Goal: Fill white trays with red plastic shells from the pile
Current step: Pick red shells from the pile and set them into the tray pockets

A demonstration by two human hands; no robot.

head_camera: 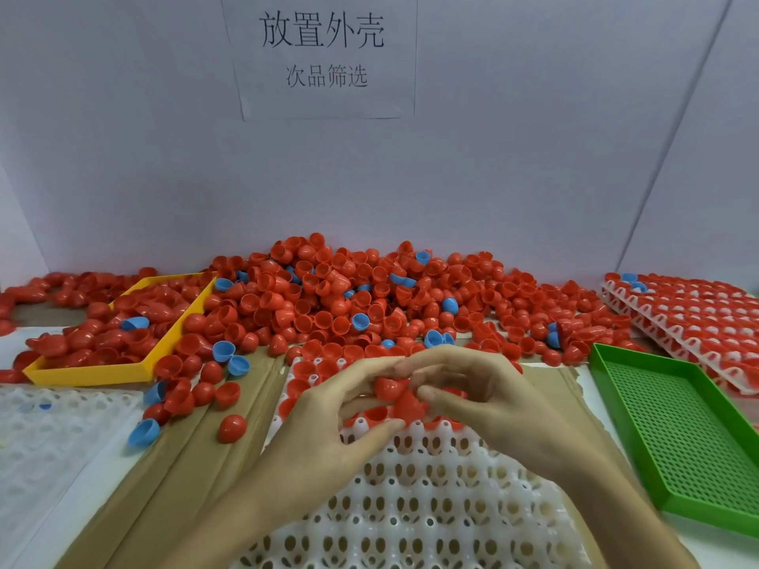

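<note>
At frame centre, two red shells (pixel 396 394) are pinched between the left hand (pixel 328 420) and right hand (pixel 484 404) over the white tray (pixel 410 498). The pile (pixel 349 297) sits behind, against a pale wall with a printed sign (pixel 324 55). A green tray (pixel 677 437) lies at the right.

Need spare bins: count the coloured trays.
2: yellow tray at left, holding red shells; green tray at right, no shells showing inside. None seem hidden.

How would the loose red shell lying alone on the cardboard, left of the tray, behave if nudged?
The loose red shell lies dome-up, so it would probably slide or rock rather than roll. It looks thin and hollow, likely very light. Its glossy surface suggests it could slip from the fingers.
</note>
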